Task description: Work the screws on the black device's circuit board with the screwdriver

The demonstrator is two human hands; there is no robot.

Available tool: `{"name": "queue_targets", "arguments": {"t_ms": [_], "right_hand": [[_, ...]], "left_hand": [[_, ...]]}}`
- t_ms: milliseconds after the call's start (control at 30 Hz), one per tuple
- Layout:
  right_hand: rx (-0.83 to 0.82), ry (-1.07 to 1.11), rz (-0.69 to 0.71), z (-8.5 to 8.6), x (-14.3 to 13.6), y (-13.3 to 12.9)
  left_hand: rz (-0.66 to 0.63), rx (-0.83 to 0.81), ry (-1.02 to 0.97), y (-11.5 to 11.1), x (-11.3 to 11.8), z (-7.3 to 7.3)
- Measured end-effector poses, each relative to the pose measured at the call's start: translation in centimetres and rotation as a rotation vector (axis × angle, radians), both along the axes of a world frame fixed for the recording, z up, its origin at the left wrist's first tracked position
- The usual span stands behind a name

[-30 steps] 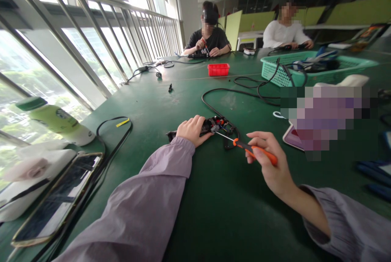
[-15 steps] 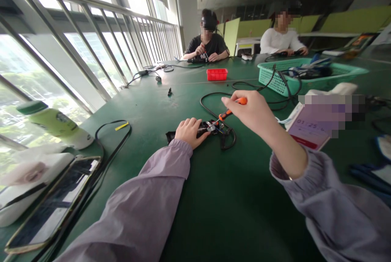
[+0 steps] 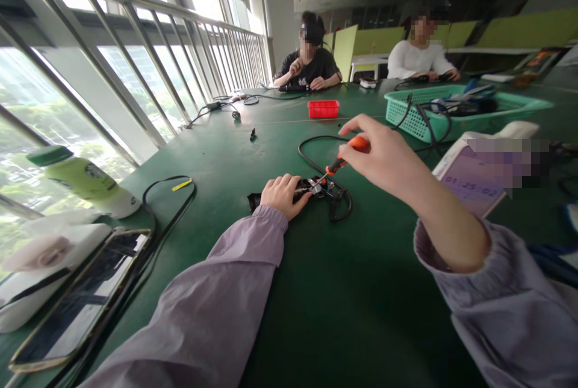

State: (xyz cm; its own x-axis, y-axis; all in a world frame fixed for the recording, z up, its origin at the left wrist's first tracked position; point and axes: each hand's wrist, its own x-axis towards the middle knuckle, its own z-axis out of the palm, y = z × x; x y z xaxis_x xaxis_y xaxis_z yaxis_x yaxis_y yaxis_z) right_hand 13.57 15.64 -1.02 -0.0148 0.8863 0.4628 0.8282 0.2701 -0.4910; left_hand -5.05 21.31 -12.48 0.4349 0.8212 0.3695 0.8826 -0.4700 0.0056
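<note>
My left hand (image 3: 284,194) is wrapped over a long black device (image 3: 255,201), pressing it to the green table. The device's right end is uncovered, with a silvery metal part (image 3: 318,187) and thin wires showing. My right hand (image 3: 387,150) is at the handle end of an orange and black screwdriver (image 3: 335,165), with the index finger raised off it. The shaft slants down to the left, its tip at the metal part; exact contact is too small to tell. A black cable (image 3: 301,142) loops behind the device.
Beyond the hands stand a red bin (image 3: 323,109) and a teal basket (image 3: 406,120) of tools and cables. A phone with a timer (image 3: 474,180) leans at right. A bottle (image 3: 85,183) and another phone (image 3: 85,303) lie left. Two people sit across the table.
My right hand has loosened its fingers around the screwdriver handle, the index finger lifting away. My left hand stays on the device. The whole view has shifted slightly.
</note>
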Motion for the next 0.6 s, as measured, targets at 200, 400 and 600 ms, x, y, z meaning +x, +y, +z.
{"name": "queue_targets", "arguments": {"t_ms": [200,400,600], "right_hand": [[-0.041,-0.091,-0.018,0.0,0.0,-0.4],[0.004,-0.077,0.016,-0.4,0.5,-0.2],[-0.056,-0.122,-0.003,-0.2,0.6,-0.1]], "left_hand": [[0.009,-0.018,0.027,-0.3,0.0,0.0],[0.027,-0.028,0.054,-0.3,0.4,1.3],[0.037,-0.256,0.206,-7.2,0.3,8.8]]}}
